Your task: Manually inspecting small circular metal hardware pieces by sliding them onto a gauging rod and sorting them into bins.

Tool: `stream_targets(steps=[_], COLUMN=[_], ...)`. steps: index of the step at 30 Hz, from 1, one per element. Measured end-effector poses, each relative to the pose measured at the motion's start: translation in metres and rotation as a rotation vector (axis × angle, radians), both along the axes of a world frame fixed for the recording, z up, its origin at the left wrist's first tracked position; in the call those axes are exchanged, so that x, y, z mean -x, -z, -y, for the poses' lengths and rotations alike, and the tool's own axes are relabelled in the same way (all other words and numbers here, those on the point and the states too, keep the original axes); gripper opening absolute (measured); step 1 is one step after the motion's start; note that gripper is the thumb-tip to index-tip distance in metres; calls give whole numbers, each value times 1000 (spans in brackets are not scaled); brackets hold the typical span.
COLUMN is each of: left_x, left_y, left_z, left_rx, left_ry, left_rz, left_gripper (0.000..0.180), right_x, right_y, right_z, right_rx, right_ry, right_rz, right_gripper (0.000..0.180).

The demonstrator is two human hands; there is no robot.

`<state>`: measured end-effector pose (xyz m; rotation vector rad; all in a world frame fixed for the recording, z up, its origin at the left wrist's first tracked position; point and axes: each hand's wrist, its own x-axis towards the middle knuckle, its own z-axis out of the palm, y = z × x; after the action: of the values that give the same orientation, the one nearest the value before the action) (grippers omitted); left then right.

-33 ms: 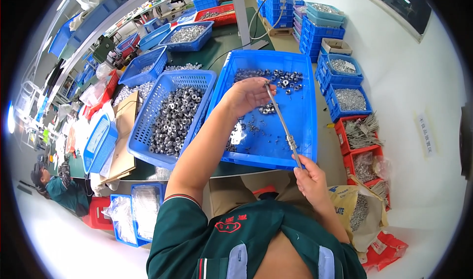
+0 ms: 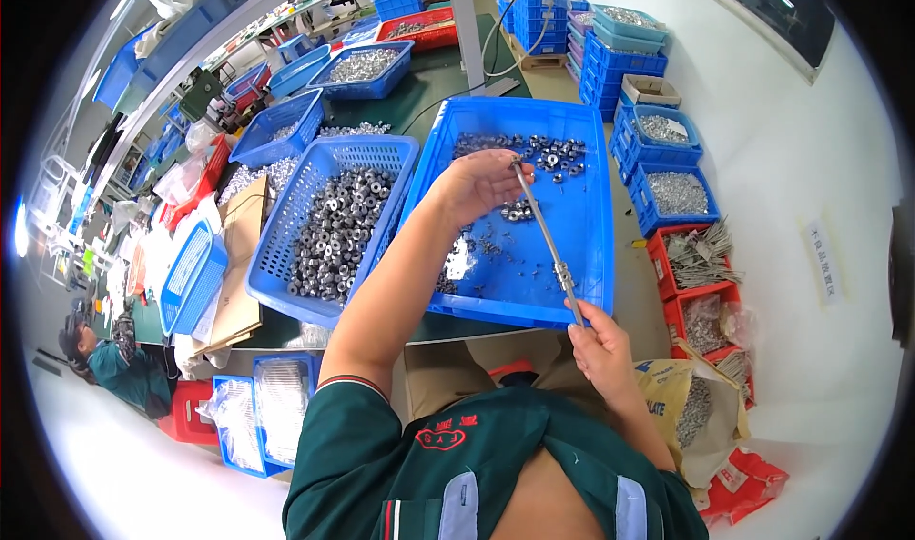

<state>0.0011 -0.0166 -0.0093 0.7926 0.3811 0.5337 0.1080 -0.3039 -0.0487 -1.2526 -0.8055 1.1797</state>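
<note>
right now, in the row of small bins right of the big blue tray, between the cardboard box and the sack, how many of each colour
blue bins: 2
red bins: 2
total: 4

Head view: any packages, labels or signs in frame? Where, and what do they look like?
Wall sign: right wall, small white upright rectangle, dark print.
Sack: floor by the right hand, tan, open, blue lettering.
Red packets: lower right floor, red and white.
Clear bags: lower left blue bin.
</note>
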Motion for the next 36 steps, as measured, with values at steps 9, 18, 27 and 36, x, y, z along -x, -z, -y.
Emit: stream_targets(steps=[9,18,27,36], left_x=[11,-12,1,13], left_y=[3,-2,-14,29], left_z=[-14,30,15,-36], left_rx=[-110,-322,-586,-1327], left_ry=[111,518,435,-100], left_rz=[-10,-93,-278,-1170], left_gripper=[14,24,36,24], right_x=[-4,1,4,5], right_y=[-5,-17,-15,-6], right_z=[6,-2,-2,-1], right_rx=[11,-32,-8,28], right_ry=[4,31,50,75], right_rz=[154,-71,-60,-40], right_gripper=[35,37,38,37])
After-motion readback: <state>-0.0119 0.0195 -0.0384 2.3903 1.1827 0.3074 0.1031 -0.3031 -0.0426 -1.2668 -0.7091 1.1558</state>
